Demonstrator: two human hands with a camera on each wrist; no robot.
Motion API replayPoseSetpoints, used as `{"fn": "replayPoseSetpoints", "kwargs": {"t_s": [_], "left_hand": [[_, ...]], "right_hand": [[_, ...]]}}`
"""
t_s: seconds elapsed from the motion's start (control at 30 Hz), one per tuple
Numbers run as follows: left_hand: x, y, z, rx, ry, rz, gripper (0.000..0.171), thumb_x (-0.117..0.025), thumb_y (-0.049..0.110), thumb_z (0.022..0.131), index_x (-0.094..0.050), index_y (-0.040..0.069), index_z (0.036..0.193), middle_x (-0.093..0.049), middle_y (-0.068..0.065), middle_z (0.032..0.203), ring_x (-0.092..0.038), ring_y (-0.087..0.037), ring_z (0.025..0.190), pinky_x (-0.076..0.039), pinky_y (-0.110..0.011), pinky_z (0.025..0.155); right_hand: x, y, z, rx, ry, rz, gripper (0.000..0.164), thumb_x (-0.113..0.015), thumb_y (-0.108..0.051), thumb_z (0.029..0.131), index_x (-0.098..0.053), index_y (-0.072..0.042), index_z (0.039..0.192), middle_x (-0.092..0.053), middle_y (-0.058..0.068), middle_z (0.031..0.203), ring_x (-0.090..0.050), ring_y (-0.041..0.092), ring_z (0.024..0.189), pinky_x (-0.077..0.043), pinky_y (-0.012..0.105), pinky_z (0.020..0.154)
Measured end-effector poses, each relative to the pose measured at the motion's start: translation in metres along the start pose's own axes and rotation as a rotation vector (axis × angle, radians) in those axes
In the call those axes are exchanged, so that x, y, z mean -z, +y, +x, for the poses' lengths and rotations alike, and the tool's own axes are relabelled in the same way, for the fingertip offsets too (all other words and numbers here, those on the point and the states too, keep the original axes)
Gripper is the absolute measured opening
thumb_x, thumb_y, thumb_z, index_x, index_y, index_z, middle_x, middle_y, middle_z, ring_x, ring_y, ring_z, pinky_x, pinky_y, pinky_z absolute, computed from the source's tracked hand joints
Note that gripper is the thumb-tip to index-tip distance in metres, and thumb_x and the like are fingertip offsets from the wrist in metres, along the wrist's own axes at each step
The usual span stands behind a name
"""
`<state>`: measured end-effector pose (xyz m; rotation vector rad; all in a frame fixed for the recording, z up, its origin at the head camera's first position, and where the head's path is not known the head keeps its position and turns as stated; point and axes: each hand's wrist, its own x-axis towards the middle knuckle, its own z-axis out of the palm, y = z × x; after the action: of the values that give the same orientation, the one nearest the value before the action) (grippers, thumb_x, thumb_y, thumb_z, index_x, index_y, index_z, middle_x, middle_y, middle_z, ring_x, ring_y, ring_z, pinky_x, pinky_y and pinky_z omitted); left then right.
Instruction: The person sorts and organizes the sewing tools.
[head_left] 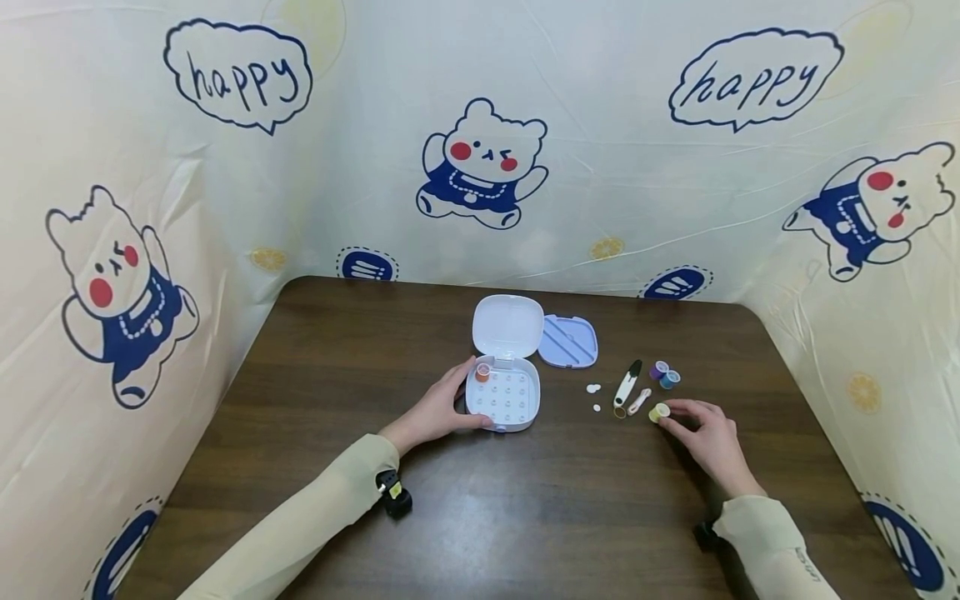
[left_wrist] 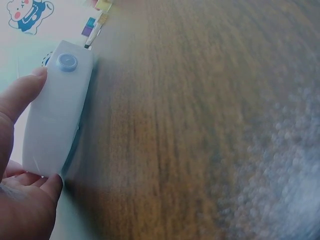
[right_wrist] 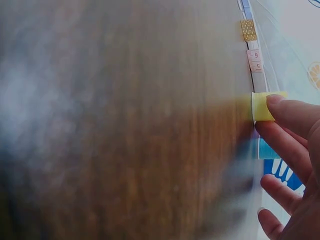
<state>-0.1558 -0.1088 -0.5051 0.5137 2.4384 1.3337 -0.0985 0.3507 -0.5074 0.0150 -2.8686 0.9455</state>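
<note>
My left hand (head_left: 438, 408) grips the left side of a white sewing box (head_left: 534, 408), its thumb at the front near the round latch (left_wrist: 67, 62). The hinged lid (head_left: 507, 325) stands open at the back. Rows of small pegs fill the box, and an orange thread spool (head_left: 483, 374) sits at its back left corner. Over to the right, my right hand (head_left: 708, 437) pinches a yellow thread spool (right_wrist: 262, 107) between thumb and fingers, close over the table. A purple spool (head_left: 658, 369) and a blue spool (head_left: 670, 380) stand just behind it.
A lavender tray (head_left: 588, 340) lies behind the box on the right. Between box and right hand are thread snips (head_left: 627, 386), a gold thimble (head_left: 619, 412), a small rolled tape measure (right_wrist: 255, 61) and a few white buttons (head_left: 593, 388). A printed curtain (head_left: 600, 108) surrounds the table (head_left: 360, 333).
</note>
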Motion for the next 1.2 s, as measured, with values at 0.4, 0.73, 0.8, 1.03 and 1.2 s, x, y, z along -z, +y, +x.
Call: {"fn": "replayPoseSetpoints", "kwargs": {"t_s": [0.4,0.73,0.8,1.03,1.2], "left_hand": [[0.001,0.000,0.001,0.004,0.000,-0.008,0.112,-0.090,0.034,0.083,-0.020,0.006,0.166,-0.024,-0.019,0.169,-0.032,-0.032,0.154,-0.031,-0.045,0.124],[0.001,0.000,0.000,0.006,-0.004,-0.013,0.112,-0.090,0.034,0.084,-0.019,0.007,0.167,-0.023,-0.019,0.170,-0.032,-0.031,0.154,-0.031,-0.045,0.124],[0.001,0.000,0.000,0.009,-0.003,-0.010,0.113,-0.090,0.035,0.084,-0.019,0.007,0.167,-0.023,-0.018,0.170,-0.032,-0.031,0.154,-0.031,-0.045,0.125],[0.000,0.000,0.001,0.014,-0.001,-0.010,0.114,-0.090,0.036,0.084,-0.018,0.007,0.167,-0.023,-0.018,0.170,-0.032,-0.031,0.154,-0.031,-0.044,0.124],[0.000,0.000,0.001,0.019,-0.002,-0.013,0.114,-0.090,0.035,0.084,-0.018,0.007,0.167,-0.022,-0.018,0.170,-0.032,-0.031,0.154,-0.031,-0.044,0.124]], "right_hand": [[-0.002,0.000,0.003,0.040,0.049,0.007,0.025,-0.082,-0.018,0.092,-0.077,-0.005,0.113,-0.077,0.018,0.102,-0.053,0.045,0.120,-0.031,0.069,0.101],[0.001,-0.008,0.002,0.068,0.073,0.010,0.024,-0.083,-0.015,0.090,-0.077,-0.004,0.110,-0.077,0.017,0.098,-0.053,0.043,0.118,-0.036,0.066,0.099],[0.001,-0.009,0.002,0.072,0.077,0.015,0.024,-0.084,-0.014,0.089,-0.078,-0.004,0.110,-0.077,0.017,0.098,-0.053,0.044,0.119,-0.037,0.066,0.100],[0.003,-0.017,0.004,0.074,0.063,0.023,0.024,-0.084,-0.014,0.089,-0.078,-0.004,0.110,-0.077,0.018,0.098,-0.052,0.045,0.122,-0.035,0.068,0.104],[0.003,-0.023,0.005,0.101,0.057,0.023,0.023,-0.084,-0.012,0.089,-0.078,-0.003,0.110,-0.078,0.019,0.099,-0.051,0.046,0.123,-0.032,0.069,0.105]]}}
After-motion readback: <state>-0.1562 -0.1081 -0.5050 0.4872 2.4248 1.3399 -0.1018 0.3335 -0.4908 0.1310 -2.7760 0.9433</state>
